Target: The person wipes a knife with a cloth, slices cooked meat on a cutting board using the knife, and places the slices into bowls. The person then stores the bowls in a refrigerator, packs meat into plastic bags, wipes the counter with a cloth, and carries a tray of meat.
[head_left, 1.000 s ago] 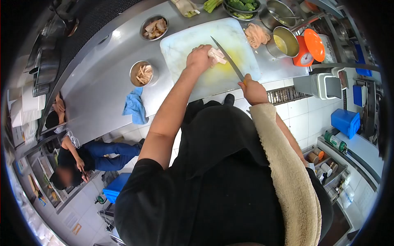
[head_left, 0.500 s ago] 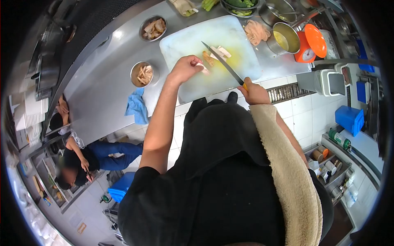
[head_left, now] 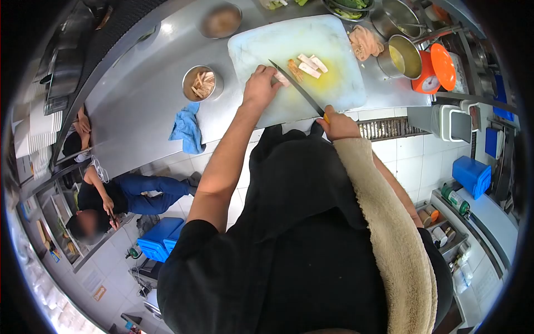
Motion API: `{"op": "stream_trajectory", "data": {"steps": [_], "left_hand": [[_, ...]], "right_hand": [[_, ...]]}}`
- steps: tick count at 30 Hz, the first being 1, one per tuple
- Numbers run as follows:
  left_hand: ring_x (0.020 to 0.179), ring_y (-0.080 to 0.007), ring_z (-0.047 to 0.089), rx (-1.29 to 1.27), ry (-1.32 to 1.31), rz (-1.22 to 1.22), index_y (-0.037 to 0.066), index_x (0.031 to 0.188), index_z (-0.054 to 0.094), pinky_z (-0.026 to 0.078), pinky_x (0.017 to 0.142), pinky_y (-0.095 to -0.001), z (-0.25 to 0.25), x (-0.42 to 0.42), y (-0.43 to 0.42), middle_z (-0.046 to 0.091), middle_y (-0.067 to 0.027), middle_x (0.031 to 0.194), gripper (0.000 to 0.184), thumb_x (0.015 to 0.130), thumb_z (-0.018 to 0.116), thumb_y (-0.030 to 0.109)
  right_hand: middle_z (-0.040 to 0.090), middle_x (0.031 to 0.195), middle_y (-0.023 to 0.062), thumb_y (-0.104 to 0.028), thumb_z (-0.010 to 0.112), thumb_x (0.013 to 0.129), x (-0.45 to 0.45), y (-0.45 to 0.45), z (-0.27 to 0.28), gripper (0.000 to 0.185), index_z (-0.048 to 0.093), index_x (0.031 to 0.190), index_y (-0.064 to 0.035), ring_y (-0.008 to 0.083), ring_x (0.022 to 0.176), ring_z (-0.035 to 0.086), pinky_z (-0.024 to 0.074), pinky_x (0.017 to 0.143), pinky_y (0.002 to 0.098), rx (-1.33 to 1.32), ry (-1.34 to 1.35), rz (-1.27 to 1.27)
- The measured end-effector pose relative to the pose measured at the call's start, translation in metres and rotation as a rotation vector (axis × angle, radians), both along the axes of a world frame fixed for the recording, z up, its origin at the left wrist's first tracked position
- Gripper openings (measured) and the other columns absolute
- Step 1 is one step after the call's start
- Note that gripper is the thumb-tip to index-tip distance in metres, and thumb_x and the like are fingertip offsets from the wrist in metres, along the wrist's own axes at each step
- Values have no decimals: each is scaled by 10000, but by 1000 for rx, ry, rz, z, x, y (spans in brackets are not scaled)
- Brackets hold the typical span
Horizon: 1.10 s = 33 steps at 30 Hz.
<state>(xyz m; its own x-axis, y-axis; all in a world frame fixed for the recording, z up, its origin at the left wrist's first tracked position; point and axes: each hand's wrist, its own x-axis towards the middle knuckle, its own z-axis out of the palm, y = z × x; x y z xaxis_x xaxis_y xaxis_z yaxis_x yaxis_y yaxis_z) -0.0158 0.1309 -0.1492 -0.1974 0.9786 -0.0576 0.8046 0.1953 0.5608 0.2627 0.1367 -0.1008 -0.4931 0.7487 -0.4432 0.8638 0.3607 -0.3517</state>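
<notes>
My right hand (head_left: 340, 123) is wrapped around the yellow handle of a long knife (head_left: 300, 88), whose blade slants across the cutting board (head_left: 339, 92). On the board's near left side, my left hand (head_left: 261, 87) presses its fingers on a piece of pale meat (head_left: 282, 78), close against the blade. Several white cut strips (head_left: 309, 69) lie just beyond the knife, beside a browned piece (head_left: 295, 69). Yellowish liquid stains the board around them. My left fingertips partly cover the held piece.
Left of the board stand a metal bowl of cut strips (head_left: 202, 83) and a blurred bowl (head_left: 221, 21). A blue cloth (head_left: 188, 129) hangs over the counter edge. Rightward are a crumpled peach cloth (head_left: 365, 43), a pot (head_left: 401, 57) and an orange scale (head_left: 428, 80). Another person (head_left: 108, 195) is at lower left.
The knife has moved left and nearer me, off the white strips and over to the piece under my left hand. That hand has lowered its piece against the board. The whole view has shifted slightly.
</notes>
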Motion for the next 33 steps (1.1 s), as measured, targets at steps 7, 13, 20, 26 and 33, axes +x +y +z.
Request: {"op": "stream_trajectory", "data": {"steps": [7, 13, 20, 26, 33], "left_hand": [[964, -320, 696, 98, 20, 62, 73, 1121, 726, 566, 872, -429, -3, 9, -4, 667, -127, 1137, 298, 833, 772, 131], [953, -339, 695, 136, 21, 63, 73, 1043, 754, 566, 861, -447, -4, 4, 0, 714, -127, 1049, 183, 870, 714, 117], [944, -346, 696, 61, 73, 49, 92, 1017, 753, 561, 848, -462, -6, 2, 1, 717, -137, 1015, 155, 893, 699, 166], [922, -351, 696, 70, 43, 88, 82, 965, 726, 560, 838, -470, -4, 4, 2, 715, -139, 988, 116, 890, 704, 169], [925, -341, 700, 92, 55, 94, 82, 962, 732, 566, 824, -459, -9, 4, 3, 727, -118, 992, 121, 883, 715, 172]], "right_hand": [[727, 819, 167, -426, 604, 1003, 7, -10, 4, 380, 502, 1102, -74, 408, 768, 721, 558, 646, 529, 161, -48, 60], [727, 902, 184, -311, 591, 1017, -2, -3, 5, 272, 513, 1115, -70, 403, 857, 719, 557, 720, 538, 0, -120, 51], [719, 892, 217, -292, 593, 1015, -20, 19, -9, 289, 511, 1134, -41, 433, 869, 707, 547, 740, 555, 4, 65, 112], [718, 894, 225, -310, 590, 1017, -9, 6, 28, 302, 507, 1135, -45, 442, 891, 704, 541, 768, 558, -16, -58, 79], [718, 891, 230, -340, 586, 1018, -11, 5, -10, 315, 505, 1134, -58, 452, 891, 702, 537, 773, 568, -66, -45, 38]]}}
